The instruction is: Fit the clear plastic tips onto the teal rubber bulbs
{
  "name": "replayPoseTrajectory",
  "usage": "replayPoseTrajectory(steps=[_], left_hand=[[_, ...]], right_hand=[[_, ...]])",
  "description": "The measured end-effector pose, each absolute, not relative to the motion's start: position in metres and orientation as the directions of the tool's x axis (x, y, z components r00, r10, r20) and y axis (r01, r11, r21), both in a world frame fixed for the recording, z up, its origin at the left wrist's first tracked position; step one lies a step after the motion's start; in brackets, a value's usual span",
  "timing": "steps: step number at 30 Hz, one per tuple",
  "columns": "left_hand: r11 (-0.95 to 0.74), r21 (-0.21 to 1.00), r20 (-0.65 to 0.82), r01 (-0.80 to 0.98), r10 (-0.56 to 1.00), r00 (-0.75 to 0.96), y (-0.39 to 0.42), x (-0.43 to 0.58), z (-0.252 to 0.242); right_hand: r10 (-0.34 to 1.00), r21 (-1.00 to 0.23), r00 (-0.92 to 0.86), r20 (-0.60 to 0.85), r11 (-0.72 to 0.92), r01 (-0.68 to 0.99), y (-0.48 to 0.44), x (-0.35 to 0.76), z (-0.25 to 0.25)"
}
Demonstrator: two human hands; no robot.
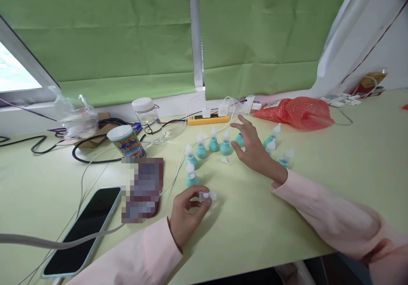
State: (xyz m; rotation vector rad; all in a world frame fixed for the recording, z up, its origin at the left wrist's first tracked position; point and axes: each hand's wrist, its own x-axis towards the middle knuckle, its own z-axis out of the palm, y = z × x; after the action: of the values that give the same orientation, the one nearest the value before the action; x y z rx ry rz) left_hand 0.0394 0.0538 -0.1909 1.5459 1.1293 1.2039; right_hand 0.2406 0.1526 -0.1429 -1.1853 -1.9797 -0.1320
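Note:
My left hand [188, 213] is pinched on a small clear plastic tube piece [213, 196] with a white part inside, held just above the table near its front. My right hand [255, 151] reaches over the table with fingers spread and nothing between them. Beside its fingers is a teal rubber bulb [239, 139], partly hidden by the hand. Several more teal squeeze bulbs with translucent nozzles, such as this bulb [201, 150], stand in a curved row. A loose white tip [225, 161] lies inside the curve. Right of my right wrist are other bulbs [283, 161], partly covered.
A yellow power strip [208, 120] with chargers runs along the wall. Red bubble wrap [306, 112] lies at the back right. To the left are a glass bottle [149, 125], a printed can [127, 142], a phone [86, 229], a blurred packet [143, 191] and loose cables.

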Motion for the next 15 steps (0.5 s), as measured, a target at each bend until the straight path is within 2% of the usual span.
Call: replayPoseTrajectory(steps=[4, 8, 10, 15], left_hand=[[-0.184, 0.976, 0.168, 0.117, 0.976, 0.136, 0.055, 0.04, -0.189], [-0.121, 0.992, 0.115, 0.029, 0.981, 0.155, 0.055, 0.042, -0.184], [-0.113, 0.994, 0.111, -0.001, 0.979, 0.173, 0.056, 0.042, -0.184], [-0.128, 0.992, 0.125, 0.005, 0.975, 0.182, 0.057, 0.041, -0.189]], right_hand=[[0.826, -0.053, -0.264, 0.499, 0.333, 0.941, 0.179, 0.253, -0.157], [0.932, 0.068, -0.269, 0.242, 0.261, 0.963, 0.188, 0.259, -0.174], [0.946, 0.101, -0.249, 0.208, 0.233, 0.967, 0.189, 0.258, -0.177], [0.949, 0.156, -0.22, 0.227, 0.188, 0.97, 0.182, 0.257, -0.168]])
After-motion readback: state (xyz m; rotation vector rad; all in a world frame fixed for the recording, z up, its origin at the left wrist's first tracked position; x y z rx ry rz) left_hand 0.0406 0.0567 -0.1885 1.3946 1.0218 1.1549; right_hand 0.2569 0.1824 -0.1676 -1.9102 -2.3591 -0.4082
